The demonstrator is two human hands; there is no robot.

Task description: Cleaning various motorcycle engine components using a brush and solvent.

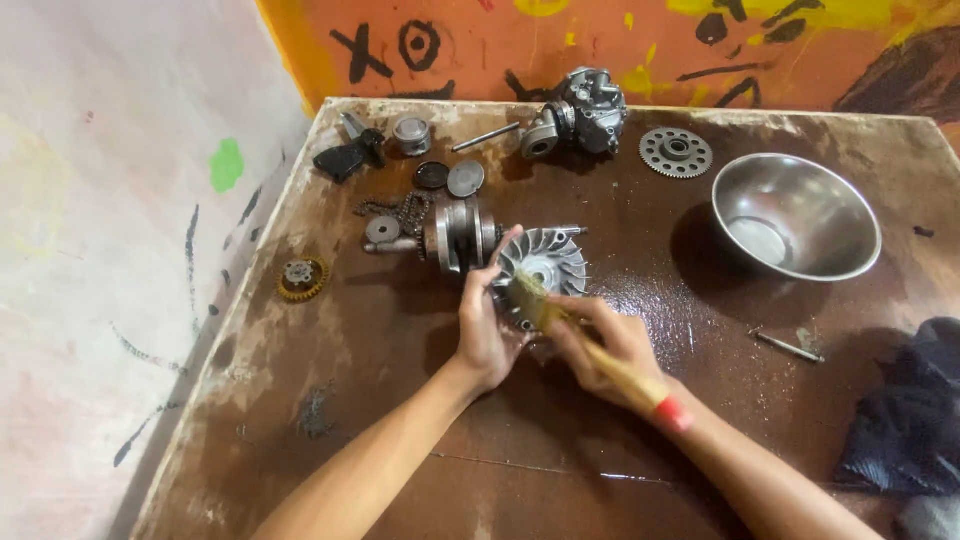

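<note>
Left hand (pixel 487 322) is gripping the finned metal fan wheel (pixel 543 268) w/ fingers wrapped round its edge. Right hand (pixel 607 345) fingers are closing on a wooden brush (pixel 590 350), bristles touching the wheel, just past the fingertips on the wet surface (pixel 400 330).

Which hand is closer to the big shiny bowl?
The right hand. It holds a brush at the finned metal wheel, below and left of the steel bowl. The left hand grips the wheel's far side, farther from the bowl.

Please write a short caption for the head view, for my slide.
Left hand steadies a finned metal wheel while the right hand brushes it with a wooden-handled brush.
</note>
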